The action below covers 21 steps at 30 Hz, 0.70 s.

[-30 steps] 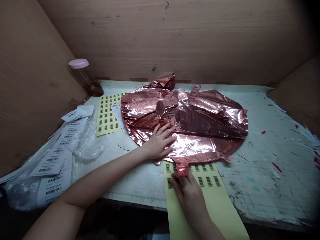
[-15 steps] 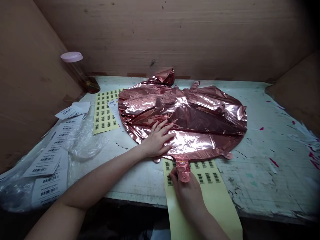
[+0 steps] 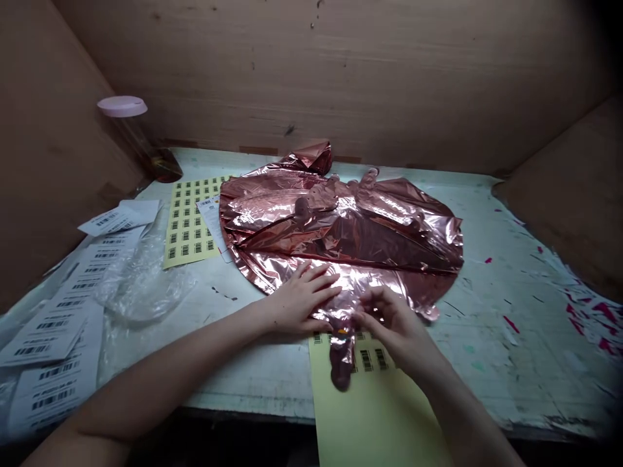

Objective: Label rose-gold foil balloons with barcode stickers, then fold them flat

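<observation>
A rose-gold foil balloon (image 3: 341, 253), flat and creased, is spread on the worktable. My left hand (image 3: 304, 299) lies on its near edge, palm down with fingers spread. Close by, my right hand (image 3: 396, 327) is at the root of the balloon's tail (image 3: 341, 363), thumb and forefinger bent together in a pinch against the foil. What lies between those fingertips is too small to tell. Under the tail and my right wrist a yellow sheet of barcode stickers (image 3: 370, 408) hangs over the table's front edge; the balloon hides its upper part.
Further left lie another yellow sticker sheet (image 3: 189, 224), a white printed card (image 3: 210, 217), crumpled clear plastic (image 3: 146, 279) and white barcode labels (image 3: 63, 311). A clear jar with a pink lid (image 3: 122, 106) stands in the back left corner. Paper scraps (image 3: 591, 318) litter the right. Cardboard walls (image 3: 311, 78) enclose the table.
My right hand has come out from under the tail and moved up to the tail's root on top of the balloon. The tail now hangs lower. The view has shifted slightly.
</observation>
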{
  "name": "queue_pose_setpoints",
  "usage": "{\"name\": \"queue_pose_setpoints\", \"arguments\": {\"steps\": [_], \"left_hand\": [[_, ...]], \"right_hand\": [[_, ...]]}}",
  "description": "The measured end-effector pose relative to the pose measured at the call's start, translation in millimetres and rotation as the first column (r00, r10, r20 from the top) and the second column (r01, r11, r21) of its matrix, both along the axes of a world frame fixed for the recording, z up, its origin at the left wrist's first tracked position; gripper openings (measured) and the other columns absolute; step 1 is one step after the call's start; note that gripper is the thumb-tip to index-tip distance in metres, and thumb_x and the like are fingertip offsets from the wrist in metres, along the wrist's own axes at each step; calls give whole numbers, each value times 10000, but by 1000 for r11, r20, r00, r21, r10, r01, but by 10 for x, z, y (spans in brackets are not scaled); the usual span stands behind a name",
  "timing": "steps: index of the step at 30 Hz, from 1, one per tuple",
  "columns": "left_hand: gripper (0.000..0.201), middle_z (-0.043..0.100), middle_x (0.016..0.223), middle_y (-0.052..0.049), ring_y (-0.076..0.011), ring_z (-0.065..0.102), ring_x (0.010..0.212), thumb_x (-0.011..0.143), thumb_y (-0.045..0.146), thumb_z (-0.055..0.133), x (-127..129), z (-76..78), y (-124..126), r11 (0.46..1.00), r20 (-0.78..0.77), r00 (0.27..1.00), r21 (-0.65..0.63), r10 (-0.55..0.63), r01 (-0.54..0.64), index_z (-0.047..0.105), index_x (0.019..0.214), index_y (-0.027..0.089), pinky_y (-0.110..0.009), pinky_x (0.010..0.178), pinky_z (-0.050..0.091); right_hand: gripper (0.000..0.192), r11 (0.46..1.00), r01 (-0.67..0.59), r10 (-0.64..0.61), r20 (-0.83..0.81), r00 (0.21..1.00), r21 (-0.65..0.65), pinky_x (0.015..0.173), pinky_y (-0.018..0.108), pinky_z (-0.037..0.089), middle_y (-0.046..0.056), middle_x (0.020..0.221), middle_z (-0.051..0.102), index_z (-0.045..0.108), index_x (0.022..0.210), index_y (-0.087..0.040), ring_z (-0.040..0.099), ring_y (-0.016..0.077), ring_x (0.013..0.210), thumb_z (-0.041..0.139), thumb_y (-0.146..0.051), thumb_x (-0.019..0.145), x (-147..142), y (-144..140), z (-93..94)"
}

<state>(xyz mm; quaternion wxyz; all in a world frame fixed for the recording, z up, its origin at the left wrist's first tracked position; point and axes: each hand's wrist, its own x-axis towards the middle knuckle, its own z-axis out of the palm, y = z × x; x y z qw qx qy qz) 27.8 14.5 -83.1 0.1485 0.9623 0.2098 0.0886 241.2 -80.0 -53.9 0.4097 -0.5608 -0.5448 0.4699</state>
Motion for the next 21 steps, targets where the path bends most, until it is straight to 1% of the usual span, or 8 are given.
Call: {"name": "queue_pose_setpoints", "arguments": {"steps": [2, 4, 11, 14, 17, 19, 21], "left_hand": [[714, 379, 1544, -141, -367, 208, 1474, 869, 554, 599, 0, -9, -3, 1000, -8, 1000, 11, -4, 4, 422, 1457, 190, -605, 1185, 134], [703, 376, 1546, -142, -368, 210, 1472, 869, 542, 603, -2, -16, 5, 1000, -9, 1000, 19, -9, 10, 431, 1450, 185, -603, 1185, 139], [711, 383, 1543, -133, -371, 216, 1468, 873, 540, 595, -2, -23, 18, 1000, 13, 1000, 10, -18, 18, 407, 1465, 194, -600, 1188, 131], [704, 392, 1535, -142, -372, 221, 1467, 874, 540, 595, 2, -28, 15, 1000, 24, 1000, 2, -15, 15, 413, 1459, 192, -601, 1185, 135], [715, 430, 1502, -155, -358, 261, 1451, 858, 527, 624, 5, -27, 12, 1000, 87, 996, -8, -10, 11, 412, 1446, 180, -590, 1190, 143], [618, 482, 1445, -158, -351, 311, 1420, 849, 513, 642, 5, -14, 10, 1000, 128, 991, 6, -28, 28, 505, 1353, 182, -575, 1189, 167], [440, 532, 1372, -147, -346, 353, 1383, 854, 483, 645, 4, 10, 7, 997, 147, 987, 32, -70, 66, 609, 1187, 198, -567, 1181, 190]], "right_hand": [[275, 999, -11, 8, -77, 997, -35, 721, 328, 550, 39, 880, 623, 530, 944, -217, 628, 188, 821, 694, -405, 830, -34, 155, -154], [294, 999, 4, -8, -95, 995, -35, 735, 320, 541, 37, 884, 624, 527, 955, -215, 621, 180, 834, 694, -421, 829, -62, 204, -258], [269, 993, 113, -113, -16, 994, 43, 750, 327, 528, 39, 903, 609, 518, 1013, -215, 597, 176, 830, 652, -392, 861, -103, 184, -438], [242, 988, 132, -139, 88, 986, 83, 756, 344, 529, 51, 928, 613, 524, 1028, -212, 599, 182, 819, 638, -352, 868, -119, 183, -493], [160, 983, 101, -139, 261, 955, 152, 748, 362, 519, 57, 917, 610, 559, 977, -209, 590, 202, 825, 625, -306, 866, -157, 175, -485], [112, 975, 60, -141, 383, 913, 216, 755, 377, 509, 56, 900, 602, 574, 947, -212, 576, 223, 854, 610, -286, 871, -187, 176, -457], [153, 956, 59, -195, 474, 859, 286, 778, 402, 508, 79, 975, 583, 574, 999, -207, 561, 245, 908, 606, -290, 874, -193, 173, -424]]}}
